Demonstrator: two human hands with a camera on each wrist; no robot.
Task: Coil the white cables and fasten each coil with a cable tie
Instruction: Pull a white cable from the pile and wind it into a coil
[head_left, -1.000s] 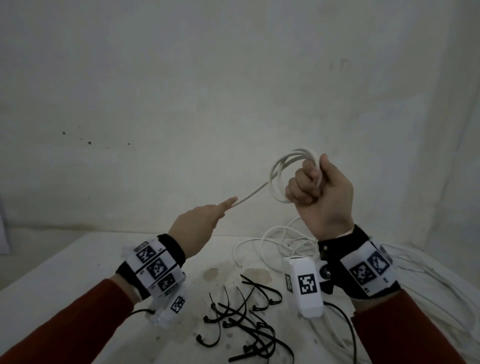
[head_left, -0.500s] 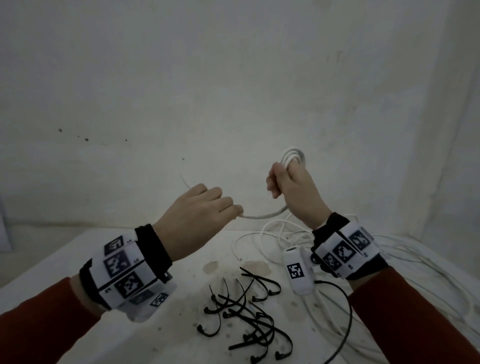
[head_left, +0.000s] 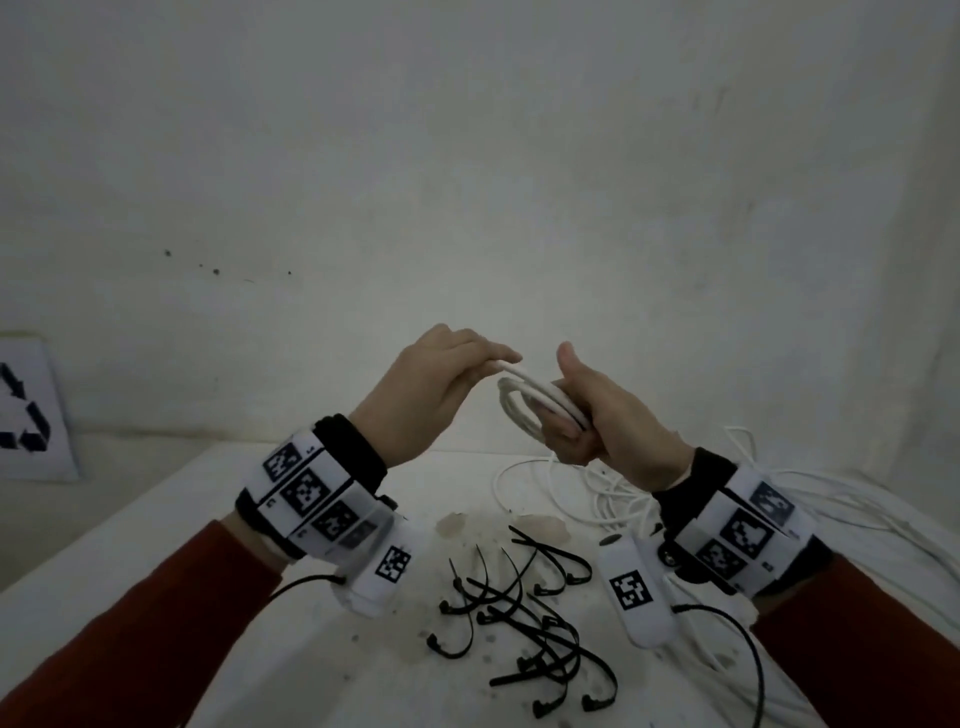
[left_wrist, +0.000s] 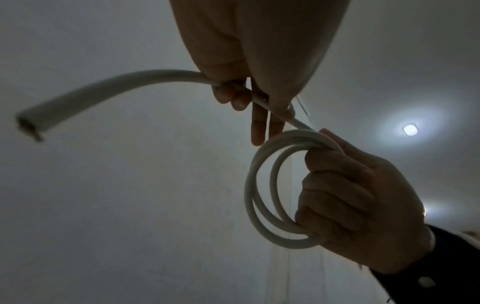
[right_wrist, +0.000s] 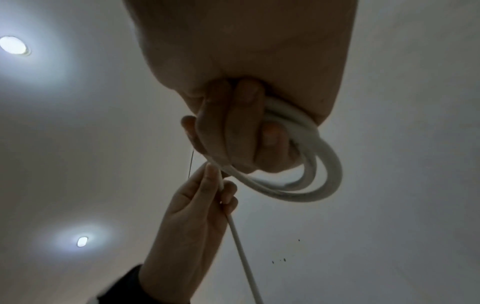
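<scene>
Small round coil of white cable (head_left: 530, 410) gripped in right hand (head_left: 602, 415), short tail (left_wrist: 109, 88) pinched by left hand (head_left: 431, 384), black plastic cable ties (head_left: 524, 618) below both hands untouched, so tying's pretty much all left.

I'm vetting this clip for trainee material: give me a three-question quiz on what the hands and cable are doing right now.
1. True or false: a cable tie already binds the coil.
2. Which hand grips the coil: A) left hand B) right hand?
3. Fill in: the black cable ties lie on the ____.

Key:
1. False: no tie shows on it in either wrist view.
2. B; the left hand pinches the free cable end.
3. Table, below the hands.
</scene>
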